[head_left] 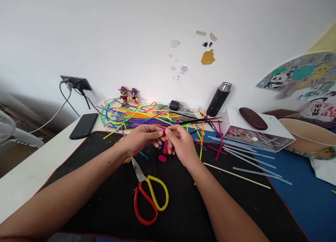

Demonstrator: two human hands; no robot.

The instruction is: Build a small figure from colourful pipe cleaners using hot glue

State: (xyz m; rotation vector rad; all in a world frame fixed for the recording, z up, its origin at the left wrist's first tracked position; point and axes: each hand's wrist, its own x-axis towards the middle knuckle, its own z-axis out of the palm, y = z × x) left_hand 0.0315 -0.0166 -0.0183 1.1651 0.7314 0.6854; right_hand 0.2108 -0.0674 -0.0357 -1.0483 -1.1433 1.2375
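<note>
A small magenta piece of fuzzy pipe cleaner (164, 132) is pinched between the fingertips of my left hand (141, 139) and my right hand (184, 146), above the black mat (110, 196). Just below it, partly behind my right fingers, a red and magenta fuzzy piece (166, 147) shows. Another magenta piece (162, 158) lies on the mat under my hands. Scissors (140, 176) with one red and one yellow handle rest on the mat, nearer to me, blades toward my left wrist.
Behind my hands spreads a heap of coloured pipe cleaners (139, 121). Two small figures (124, 94) stand by the wall. A phone (84, 126) lies left. Rightward are a black flask (219, 99), a white box (273, 139), glue sticks (254, 159) and a thin wooden stick (236, 175).
</note>
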